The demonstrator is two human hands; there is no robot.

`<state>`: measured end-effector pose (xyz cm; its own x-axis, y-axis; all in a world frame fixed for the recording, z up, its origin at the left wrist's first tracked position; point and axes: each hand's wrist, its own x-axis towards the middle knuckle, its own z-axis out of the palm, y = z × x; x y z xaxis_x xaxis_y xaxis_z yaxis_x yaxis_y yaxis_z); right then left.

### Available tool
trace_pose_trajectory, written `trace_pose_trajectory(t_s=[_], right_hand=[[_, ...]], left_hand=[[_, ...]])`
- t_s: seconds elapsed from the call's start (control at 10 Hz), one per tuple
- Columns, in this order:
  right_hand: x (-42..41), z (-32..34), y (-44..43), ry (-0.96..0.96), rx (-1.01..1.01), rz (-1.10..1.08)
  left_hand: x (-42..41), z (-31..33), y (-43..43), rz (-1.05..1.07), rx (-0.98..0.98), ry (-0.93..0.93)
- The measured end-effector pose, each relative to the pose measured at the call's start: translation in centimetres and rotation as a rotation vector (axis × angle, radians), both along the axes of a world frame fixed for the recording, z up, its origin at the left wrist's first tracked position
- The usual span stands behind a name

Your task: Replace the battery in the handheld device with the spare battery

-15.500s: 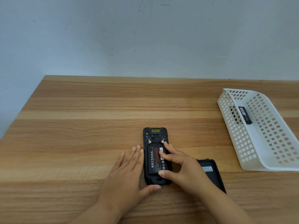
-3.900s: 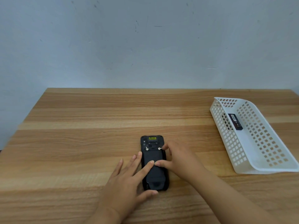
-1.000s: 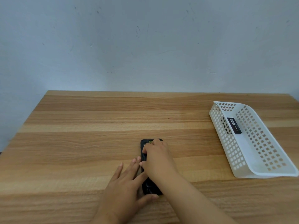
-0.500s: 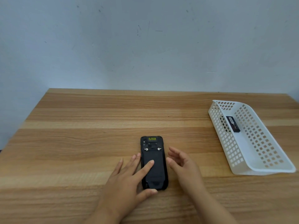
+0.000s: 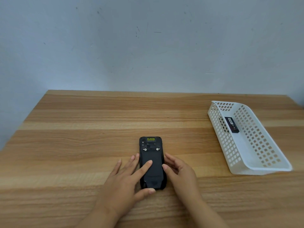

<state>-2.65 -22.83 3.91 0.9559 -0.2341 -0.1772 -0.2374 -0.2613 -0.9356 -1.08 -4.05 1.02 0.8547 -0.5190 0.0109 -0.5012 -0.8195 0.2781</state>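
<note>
With the back cover seated on the handheld device [image 5: 151, 163], I hold my left hand [image 5: 126, 180] flat over it, index finger pressing the middle of the cover and thumb braced against the near end. My right hand [image 5: 178, 170] rests against the device's right edge, its fingers [image 5: 169, 159] loosely curled and touching the casing without closing on anything. Neither hand grips: both are open, one pressing, one steadying.

The device lies face down near the middle of the wooden table [image 5: 82, 145], its two silver latches [image 5: 144, 149] showing just above the cover and the yellow label at the far end. A battery [image 5: 231, 127] lies in the white basket [image 5: 271, 168] well off to my right; I judge it to be the one taken out, though its markings are too small to read.

The step in hand looks like the final check that the cover is locked. To do it well, I would keep the left hand's downward pressure even so the cover cannot lift at one end, run a fingertip along both long seams to feel for a raised edge, and confirm that both latches sit at the same angle. Pressing hard on one corner alone risks popping the opposite side.
</note>
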Motion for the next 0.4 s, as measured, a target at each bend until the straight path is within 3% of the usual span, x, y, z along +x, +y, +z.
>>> trace_pose_trajectory(t_s=[0.2, 0.3, 0.4], right_hand=[[0.0, -0.3, -0.1, -0.019, -0.01, 0.021], [0.1, 0.5, -0.9, 0.065, -0.018, 0.062], [-0.3, 3.4, -2.8, 0.124, 0.009, 0.088]], left_hand=[[0.0, -0.2, -0.2, -0.001, -0.02, -0.024], [0.3, 0.2, -0.2, 0.011, -0.073, 0.071], [0.7, 1.6, 0.3, 0.042, -0.186, 0.315]])
